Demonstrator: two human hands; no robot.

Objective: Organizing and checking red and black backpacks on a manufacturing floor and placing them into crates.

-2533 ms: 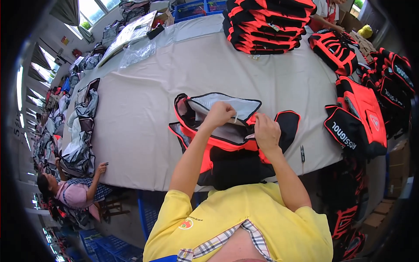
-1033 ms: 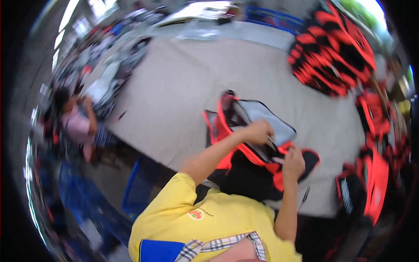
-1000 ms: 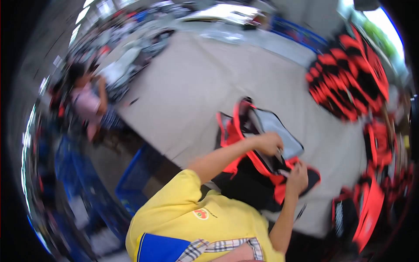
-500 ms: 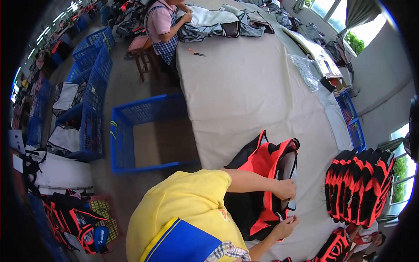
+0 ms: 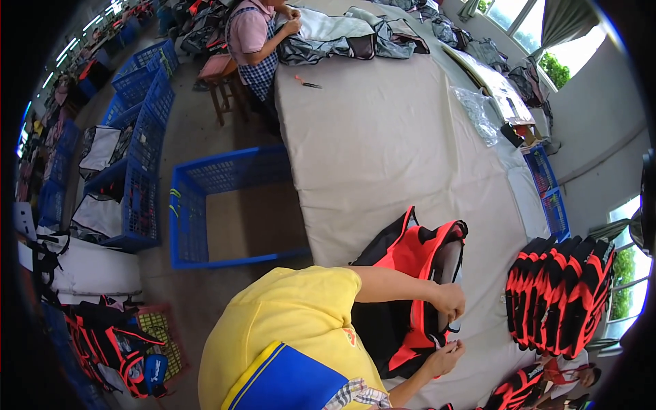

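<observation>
Counter (image 5: pixel 383 137) extends beneath left fingers (image 5: pixel 456 313) and right fingers (image 5: pixel 452 348); bag stack (image 5: pixel 560 297) stands to their right; red-black bag (image 5: pixel 410 249) lies just left, open. Right fingers pinch its edge; left ones curl at its opening, holding what I cannot tell.

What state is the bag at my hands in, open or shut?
Open: the bag's mouth gapes, showing pale lining inside, with the left hand and right hand at that opening.

White lettering (image 5: pixel 158 370) marks a blue panel (image 5: pixel 151 377) within the black-and-red bundle (image 5: pixel 115 345) at lower left, apparently too small to read.
</observation>
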